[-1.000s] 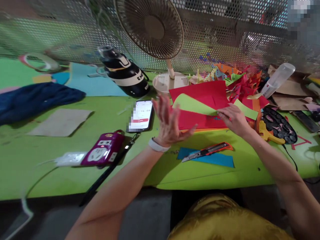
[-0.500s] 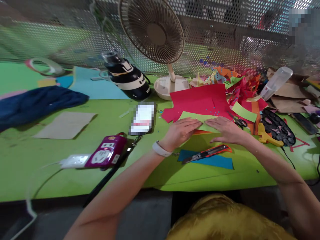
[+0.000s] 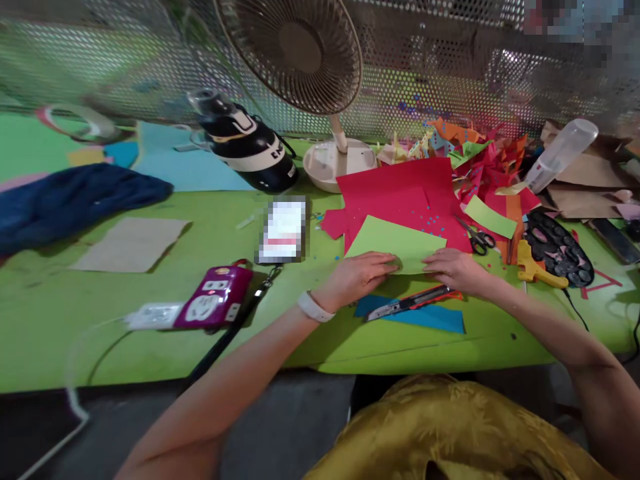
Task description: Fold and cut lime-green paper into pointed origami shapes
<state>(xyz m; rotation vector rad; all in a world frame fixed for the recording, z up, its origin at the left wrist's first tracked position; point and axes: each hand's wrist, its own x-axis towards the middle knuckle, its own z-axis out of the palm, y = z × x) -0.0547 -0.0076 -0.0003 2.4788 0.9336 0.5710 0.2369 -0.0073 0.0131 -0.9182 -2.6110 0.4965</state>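
A light green sheet of paper (image 3: 400,245) lies over the red paper (image 3: 400,190), its near edge between my two hands. My left hand (image 3: 357,277) grips the near left part of that edge, fingers together and thumb underneath, out of sight. At the right end, my right hand (image 3: 456,270) has its fingers closed on the sheet. Just below the hands, an orange and black utility knife (image 3: 413,301) rests on a blue paper strip (image 3: 435,318). Black scissors (image 3: 480,241) lie on the red paper, beyond my right hand.
A phone (image 3: 284,230), a purple power strip (image 3: 215,300) and a brown paper square (image 3: 131,245) are to the left. Behind stand a black bottle (image 3: 250,150) and a fan (image 3: 325,163). Colourful scraps (image 3: 485,153), a yellow glue gun (image 3: 535,267) and a black palette-like tray (image 3: 575,257) are at right.
My hands were flat on the green paper, close together; now they are further apart, gripping its near edge. More of the sheet shows, and the orange beneath its edge is no longer visible.
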